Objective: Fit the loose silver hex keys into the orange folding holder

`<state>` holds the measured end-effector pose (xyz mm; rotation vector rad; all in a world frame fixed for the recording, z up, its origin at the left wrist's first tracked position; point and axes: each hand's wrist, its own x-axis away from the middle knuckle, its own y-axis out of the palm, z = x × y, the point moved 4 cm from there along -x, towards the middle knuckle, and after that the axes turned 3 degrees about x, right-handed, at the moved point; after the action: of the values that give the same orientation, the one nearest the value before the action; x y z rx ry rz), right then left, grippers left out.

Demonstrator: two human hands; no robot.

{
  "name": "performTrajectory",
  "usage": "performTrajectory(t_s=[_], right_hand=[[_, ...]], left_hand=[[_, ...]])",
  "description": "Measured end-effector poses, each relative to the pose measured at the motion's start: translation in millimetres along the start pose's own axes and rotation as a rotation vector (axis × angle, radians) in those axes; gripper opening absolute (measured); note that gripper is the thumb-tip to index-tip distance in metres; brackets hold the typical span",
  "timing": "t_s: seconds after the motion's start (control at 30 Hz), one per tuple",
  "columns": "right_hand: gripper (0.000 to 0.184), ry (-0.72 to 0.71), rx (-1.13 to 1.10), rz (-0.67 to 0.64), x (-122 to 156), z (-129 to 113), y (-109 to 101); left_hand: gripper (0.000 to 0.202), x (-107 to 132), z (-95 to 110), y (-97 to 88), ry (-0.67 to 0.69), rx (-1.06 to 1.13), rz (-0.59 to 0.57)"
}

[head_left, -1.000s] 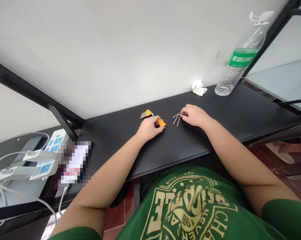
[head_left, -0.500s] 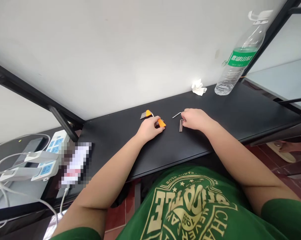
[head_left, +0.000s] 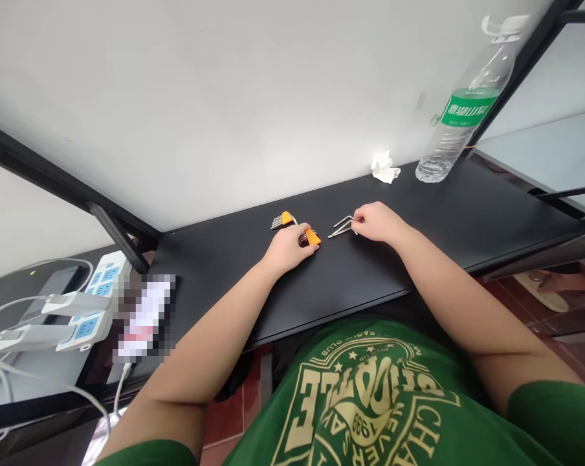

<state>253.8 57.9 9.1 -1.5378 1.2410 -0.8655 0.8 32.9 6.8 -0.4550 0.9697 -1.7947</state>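
Note:
On a black table (head_left: 419,259), my left hand (head_left: 288,248) is curled over an orange holder (head_left: 313,237) with small hex keys in it. A second orange holder (head_left: 283,219) with hex keys lies just behind it. My right hand (head_left: 377,221) pinches the bent ends of a few loose metal hex keys (head_left: 342,226), whose long shafts point left toward the holder.
A crumpled white tissue (head_left: 384,167) and a clear water bottle (head_left: 460,113) with a green label stand at the back right by the wall. Power strips (head_left: 74,310) with white cables and a phone (head_left: 144,317) lie at the left. Black frame bars cross both sides.
My right hand drew some hex keys toward me, then moved back up and now pinches thin keys pointing left. My left hand stayed on the orange holder.

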Motion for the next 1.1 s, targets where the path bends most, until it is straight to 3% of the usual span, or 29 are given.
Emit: performTrajectory(t_s=[0.1, 0.2, 0.3, 0.4, 0.6, 0.8, 0.9, 1.0, 1.1], right_hand=[[0.018, 0.076, 0.054, -0.033, 0, 0, 1], [0.020, 0.086, 0.091, 0.016, 3, 1, -2], [0.030, 0.005, 0.021, 0.065, 5, 1, -3], [0.042, -0.132, -0.023, 0.018, 4, -1, 3], [0.019, -0.172, -0.021, -0.015, -4, 0, 12], [0.016, -0.150, 0.000, -0.017, 0, -3, 9], [0.021, -0.171, 0.042, 0.050, 5, -9, 5], [0.026, -0.245, -0.094, 0.147, 11, -25, 0], [0.024, -0.338, -0.393, 0.075, 17, -44, 2]], left_hand=[[0.020, 0, 0, -0.4, -0.004, 0.002, -0.005], [0.022, 0, 0, -0.8, -0.012, 0.005, 0.003], [0.022, 0, 1, -0.7, -0.007, 0.010, 0.000], [0.022, 0, 1, -0.4, -0.005, 0.004, -0.004], [0.021, 0, 1, -0.3, -0.009, 0.004, 0.000], [0.025, 0, 1, -0.8, -0.009, -0.006, 0.011], [0.029, 0, 3, -0.6, 0.022, 0.020, 0.025], [0.038, 2, 9, 0.5, 0.110, 0.047, 0.035], [0.040, 6, 18, 0.5, 0.224, 0.061, 0.054]])
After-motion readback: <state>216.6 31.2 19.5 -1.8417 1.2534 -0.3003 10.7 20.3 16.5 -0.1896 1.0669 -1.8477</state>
